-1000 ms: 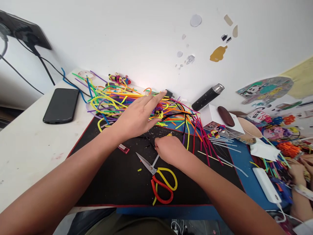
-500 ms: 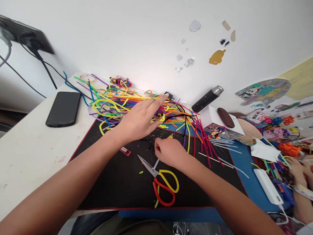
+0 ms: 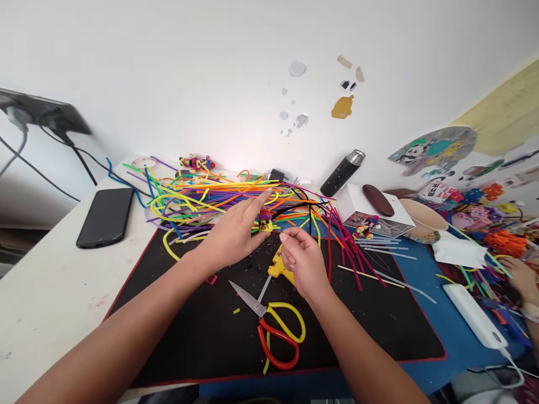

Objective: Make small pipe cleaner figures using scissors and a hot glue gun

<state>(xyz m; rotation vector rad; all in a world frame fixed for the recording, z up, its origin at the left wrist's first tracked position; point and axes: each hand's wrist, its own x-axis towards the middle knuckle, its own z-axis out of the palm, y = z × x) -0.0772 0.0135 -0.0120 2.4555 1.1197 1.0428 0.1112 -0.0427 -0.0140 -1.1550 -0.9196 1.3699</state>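
My left hand (image 3: 233, 233) is over the pile of pipe cleaners, index finger stretched out. Between its thumb and fingers shows a small yellow figure (image 3: 265, 225) with a dark-marked face and a purple-red top; the grip is partly hidden. To the right, my right hand (image 3: 305, 261) is closed in a pinch, and what its fingertips hold is too small to make out. Beneath that hand lies a yellow glue gun (image 3: 278, 264), partly covered, with a pale stick (image 3: 264, 289) protruding. Scissors (image 3: 281, 331) with red and yellow handles lie nearer me, blades apart.
Colourful pipe cleaners (image 3: 197, 196) are heaped along the wall behind the black mat (image 3: 189, 336). A phone (image 3: 105, 217) lies left. At right stand a black flask (image 3: 343, 171) and white box (image 3: 347, 205); beyond are a white power strip (image 3: 475, 317) and another person's hand (image 3: 520, 275).
The view has shifted, lowering most things in the picture. My right hand has lifted and turned, uncovering more of the glue gun. My left hand stays by the yellow figure.
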